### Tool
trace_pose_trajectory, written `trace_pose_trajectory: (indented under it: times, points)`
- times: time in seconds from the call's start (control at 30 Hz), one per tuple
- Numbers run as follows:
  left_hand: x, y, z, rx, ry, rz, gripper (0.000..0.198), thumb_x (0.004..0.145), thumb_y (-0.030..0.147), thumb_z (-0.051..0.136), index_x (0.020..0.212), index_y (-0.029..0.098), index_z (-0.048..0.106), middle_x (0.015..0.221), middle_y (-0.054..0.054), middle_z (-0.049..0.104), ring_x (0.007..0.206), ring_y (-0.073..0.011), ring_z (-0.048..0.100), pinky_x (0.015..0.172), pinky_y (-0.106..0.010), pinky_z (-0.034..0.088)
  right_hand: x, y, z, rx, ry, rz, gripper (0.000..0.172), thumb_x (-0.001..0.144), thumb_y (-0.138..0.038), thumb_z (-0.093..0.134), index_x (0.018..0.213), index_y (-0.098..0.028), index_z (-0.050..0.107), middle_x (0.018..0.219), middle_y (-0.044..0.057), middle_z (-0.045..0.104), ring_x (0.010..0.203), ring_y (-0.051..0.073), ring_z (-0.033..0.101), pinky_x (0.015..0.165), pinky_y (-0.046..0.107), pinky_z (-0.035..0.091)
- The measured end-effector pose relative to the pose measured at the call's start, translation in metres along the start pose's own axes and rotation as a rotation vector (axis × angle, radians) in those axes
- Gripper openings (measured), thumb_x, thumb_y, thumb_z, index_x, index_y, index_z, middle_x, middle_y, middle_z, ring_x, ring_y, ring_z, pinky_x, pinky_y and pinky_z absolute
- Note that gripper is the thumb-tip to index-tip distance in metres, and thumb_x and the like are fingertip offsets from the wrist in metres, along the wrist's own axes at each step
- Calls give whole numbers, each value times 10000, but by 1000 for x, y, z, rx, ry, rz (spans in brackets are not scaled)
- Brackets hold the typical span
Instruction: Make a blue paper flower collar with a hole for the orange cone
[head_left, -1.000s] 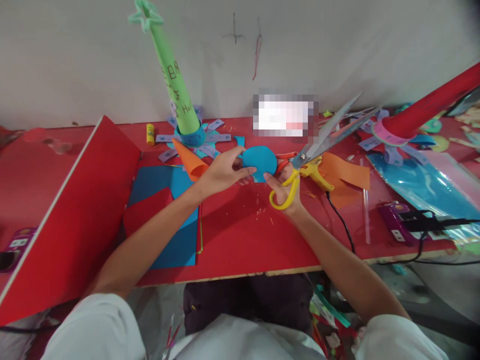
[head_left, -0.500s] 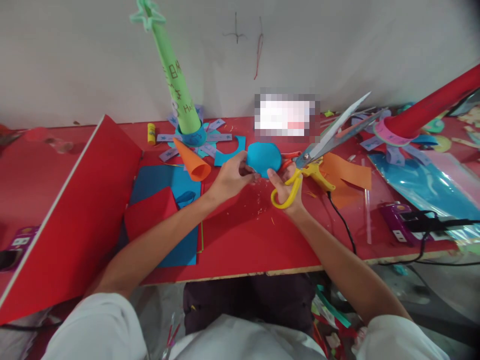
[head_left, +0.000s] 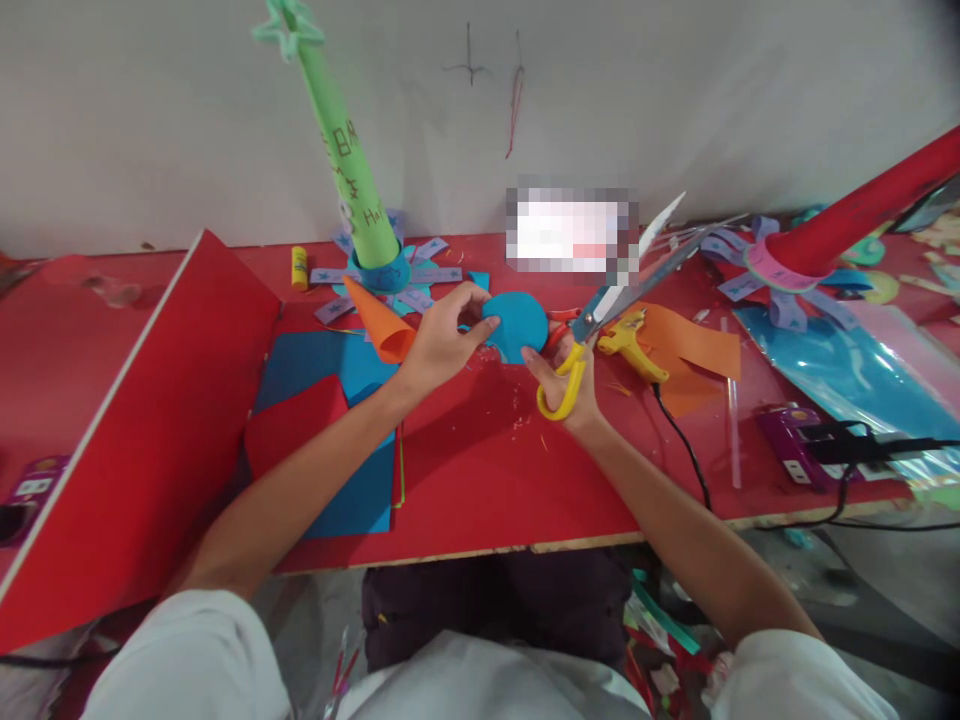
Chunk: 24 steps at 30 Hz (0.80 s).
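Observation:
A round blue paper piece [head_left: 516, 325] is held between both hands above the red table. My left hand [head_left: 448, 338] pinches its left edge between thumb and fingers. The thumb of my right hand [head_left: 564, 382] presses the lower right edge of the same piece. Yellow-handled scissors [head_left: 576, 375] hang on my right hand, blades parted and pointing up and right, away from the paper. Behind my right hand lies a red-handled tool [head_left: 561, 322], partly hidden. A yellow glue gun [head_left: 634, 345] rests just right of the scissors.
A green paper tube [head_left: 349, 160] stands at the back left, with an orange cone [head_left: 379, 320] before it. A red board [head_left: 150, 430] leans at the left. Orange paper [head_left: 694, 340], a purple box [head_left: 795, 450] and a black cord lie right.
Both hands and the blue piece have shifted slightly left, and my left hand's grip on its edge has changed. The scissors have moved left with my right hand.

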<state>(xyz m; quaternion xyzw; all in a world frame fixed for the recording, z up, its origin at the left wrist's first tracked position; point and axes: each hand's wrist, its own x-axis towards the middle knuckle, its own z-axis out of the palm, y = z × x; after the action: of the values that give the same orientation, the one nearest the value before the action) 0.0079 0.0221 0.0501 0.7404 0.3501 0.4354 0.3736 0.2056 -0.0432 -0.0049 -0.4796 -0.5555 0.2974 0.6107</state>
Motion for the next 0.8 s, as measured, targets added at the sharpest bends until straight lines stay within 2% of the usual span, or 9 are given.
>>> trace_pose_trajectory:
  times: [0.1,0.2,0.27,0.33,0.43,0.53,0.6,0.7,0.8]
  points:
    - [1,0,-5,45,-26,12,196,927,281,740,1039,220,592,1035,-35,681,962,-172,665,826,-297,555,-2,0,-1,11,8,3,437,889,-659,806,1030,-265,678,917,37,754,830,255,734,880,503,658]
    - [0,10,-9,66,-110,-7,300,928,320,737,1185,226,613,1239,-82,692,1126,-216,664,860,-302,581,-2,-3,-1,32,54,8,484,860,-669,830,1073,-259,685,938,39,762,826,249,730,863,489,655]
    - [0,19,-13,88,-175,-3,400,957,356,717,1329,239,627,1350,-105,690,1101,-226,680,853,-311,586,-2,-6,-1,37,46,11,492,848,-678,839,1065,-261,689,929,38,767,817,246,729,841,477,657]
    - [0,26,-18,165,-263,16,517,975,307,686,1485,275,609,1271,-87,745,920,-202,695,814,-312,570,-2,-8,-1,33,15,4,464,864,-679,823,1025,-264,690,899,31,761,802,238,722,819,460,656]
    - [-1,33,-26,324,-399,38,687,961,167,637,1629,308,552,865,-2,755,639,-169,605,719,-295,508,-2,-7,-2,12,-2,-19,427,888,-657,809,1006,-264,691,894,23,750,807,227,721,836,443,647]
    - [0,36,-30,383,-435,48,707,968,150,634,1658,272,543,879,-6,781,664,-178,634,737,-296,504,-3,-5,-2,-1,7,-33,412,899,-632,810,1041,-264,690,909,19,746,818,218,724,846,425,643]
    - [1,38,-31,380,-418,57,650,995,179,620,1639,239,564,1140,-60,823,828,-199,715,838,-313,540,-4,-3,-1,6,17,-39,414,902,-628,810,1049,-261,685,903,16,739,806,209,716,821,407,642]
    - [2,40,-30,357,-391,61,566,998,190,603,1564,209,613,1446,-103,739,1086,-225,739,1003,-347,554,-4,0,-1,20,21,-41,425,901,-630,814,1053,-260,672,891,12,723,790,198,703,790,388,632]
    - [1,40,-27,272,-352,0,511,973,214,629,1483,199,597,1259,-88,764,979,-204,733,915,-339,570,-2,3,-1,30,6,-28,451,912,-655,794,1092,-267,650,907,18,714,806,207,704,799,401,636]
